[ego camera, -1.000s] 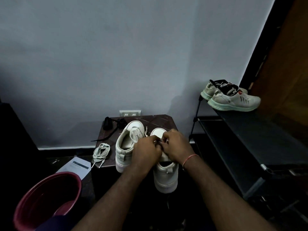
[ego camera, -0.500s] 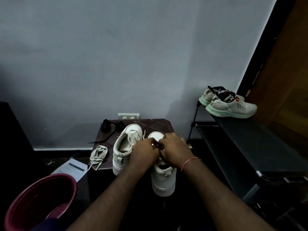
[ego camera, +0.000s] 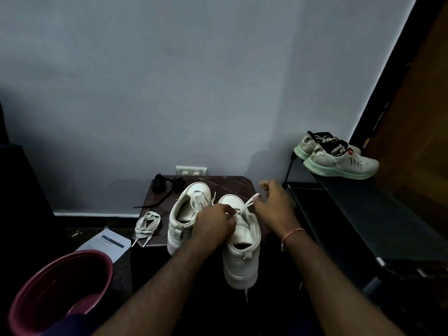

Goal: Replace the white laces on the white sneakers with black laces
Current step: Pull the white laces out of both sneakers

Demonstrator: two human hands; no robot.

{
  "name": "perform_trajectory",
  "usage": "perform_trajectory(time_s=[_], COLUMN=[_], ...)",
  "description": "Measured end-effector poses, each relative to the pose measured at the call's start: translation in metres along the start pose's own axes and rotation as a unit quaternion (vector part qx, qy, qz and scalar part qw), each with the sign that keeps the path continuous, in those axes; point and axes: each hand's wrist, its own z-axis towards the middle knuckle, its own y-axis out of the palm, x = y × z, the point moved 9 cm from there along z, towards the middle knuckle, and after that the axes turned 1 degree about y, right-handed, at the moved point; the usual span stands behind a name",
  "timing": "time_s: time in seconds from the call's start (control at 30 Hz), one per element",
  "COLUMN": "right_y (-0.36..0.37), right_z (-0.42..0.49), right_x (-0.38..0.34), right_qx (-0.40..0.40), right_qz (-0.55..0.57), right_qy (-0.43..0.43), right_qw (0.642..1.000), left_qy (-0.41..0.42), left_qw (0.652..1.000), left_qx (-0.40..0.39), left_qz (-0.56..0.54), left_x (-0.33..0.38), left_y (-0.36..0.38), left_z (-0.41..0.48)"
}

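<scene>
My left hand (ego camera: pixel 214 224) curls over the tongue and eyelets of the near sneaker (ego camera: pixel 242 258). It grips the shoe to pin it in place while my right hand (ego camera: pixel 274 207) draws a white lace (ego camera: pixel 244 207) out toward two o'clock. The lace runs taut from under the left knuckles to the right hand's thumb side, where it seems to be pinched. The other fingers are spread and blurred, so the exact hold is hard to read. The sneaker sits heel toward me at the desk (ego camera: pixel 232 185) edge at twelve o'clock, probably so the eyelets face up and I can reach them. The second sneaker (ego camera: pixel 184 214) stands just beside it at ten o'clock, and how much lace is left in it cannot be made out. A loose white lace (ego camera: pixel 148 224) lies coiled on the desk at nine o'clock. I take that to mean the unlacing is partly done. The black laces (ego camera: pixel 169 185) lie at the desk's far edge at eleven o'clock, not yet threaded. Well apart at two o'clock, a pair of running shoes (ego camera: pixel 339 161) rests on a shoe rack (ego camera: pixel 363 214). A maroon basin (ego camera: pixel 60 287) sits at seven o'clock and a sheet of paper (ego camera: pixel 104 243) lies near it.
</scene>
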Motion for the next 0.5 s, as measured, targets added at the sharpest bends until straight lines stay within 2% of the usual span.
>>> perform_trajectory(time_s=[0.07,0.17,0.23,0.3,0.37,0.43,0.47,0.5], right_y=[0.014,0.045,0.052,0.05,0.038,0.011,-0.004,-0.014], right_z=[-0.008,-0.024,-0.029,-0.027,-0.019,-0.004,0.001,0.003], right_x=[-0.028,-0.041,-0.042,-0.044,-0.039,-0.018,-0.001,0.015], right_qx=[-0.055,-0.135,-0.124,-0.102,-0.063,0.004,0.041,0.073], right_qz=[-0.111,-0.323,-0.365,-0.352,-0.274,-0.077,0.078,0.248], right_qy=[-0.121,-0.191,-0.207,-0.219,-0.188,-0.059,0.032,0.116], right_qw=[0.985,0.917,0.899,0.904,0.941,0.995,0.996,0.959], left_qy=[0.001,-0.002,0.003,0.004,0.003,0.0,-0.003,-0.006], left_qw=[1.0,1.0,1.0,1.0,1.0,1.0,1.0,1.0], left_qx=[0.0,-0.007,-0.006,-0.002,-0.002,0.001,0.001,0.0], left_qz=[0.006,0.011,0.009,0.007,0.008,0.006,0.001,-0.006], left_x=[0.002,0.002,0.002,0.002,0.001,0.001,0.0,-0.001], left_y=[0.001,0.003,0.003,0.002,0.002,0.002,0.002,0.003], left_z=[0.001,0.001,0.001,-0.001,-0.001,0.0,0.0,0.0])
